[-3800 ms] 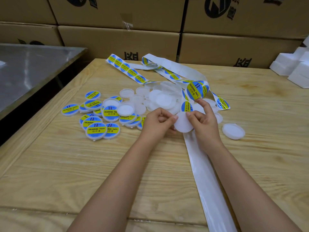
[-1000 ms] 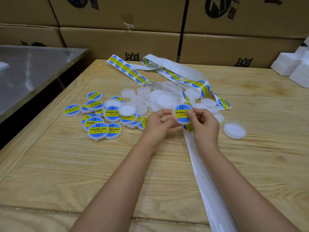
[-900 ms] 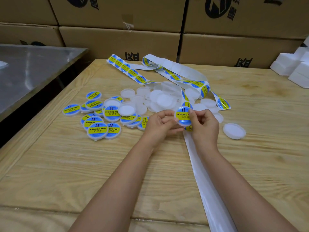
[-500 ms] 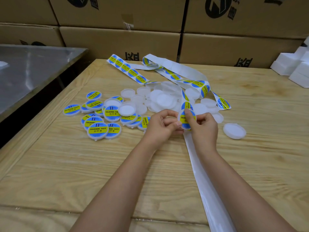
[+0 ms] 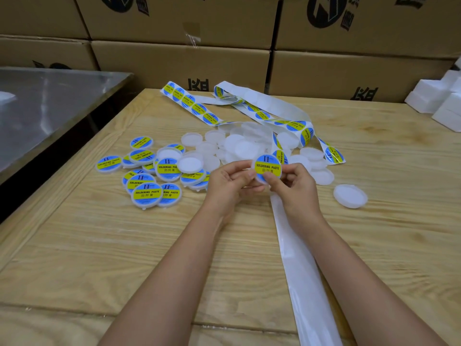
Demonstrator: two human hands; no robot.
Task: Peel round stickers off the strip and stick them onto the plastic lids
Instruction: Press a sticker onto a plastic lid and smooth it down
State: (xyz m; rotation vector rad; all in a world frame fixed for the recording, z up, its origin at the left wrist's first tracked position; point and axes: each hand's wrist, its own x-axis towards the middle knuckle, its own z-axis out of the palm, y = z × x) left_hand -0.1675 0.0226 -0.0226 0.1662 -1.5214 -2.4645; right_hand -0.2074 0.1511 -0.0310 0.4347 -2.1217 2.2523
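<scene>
Both hands hold one white plastic lid (image 5: 268, 168) that bears a round blue and yellow "SOLDERING PASTE" sticker, face up above the table. My left hand (image 5: 230, 182) pinches its left edge; my right hand (image 5: 295, 181) pinches its right and lower edge. The sticker strip (image 5: 197, 107) curls across the far middle of the table, and its bare white backing (image 5: 301, 268) runs toward me under my right forearm. Several plain lids (image 5: 239, 143) lie in a heap just beyond my hands. Several stickered lids (image 5: 147, 194) lie in a pile to the left.
One plain lid (image 5: 350, 196) lies alone to the right on the wooden table (image 5: 99, 245). Cardboard boxes (image 5: 324, 73) are stacked behind the table. White foam blocks (image 5: 439, 101) sit at the far right. A metal table (image 5: 45, 101) stands to the left.
A sticker peeled off the strip has gone onto the plain lid in my hands. Over the last second the stickered lid was turned and now faces up, flat to the camera.
</scene>
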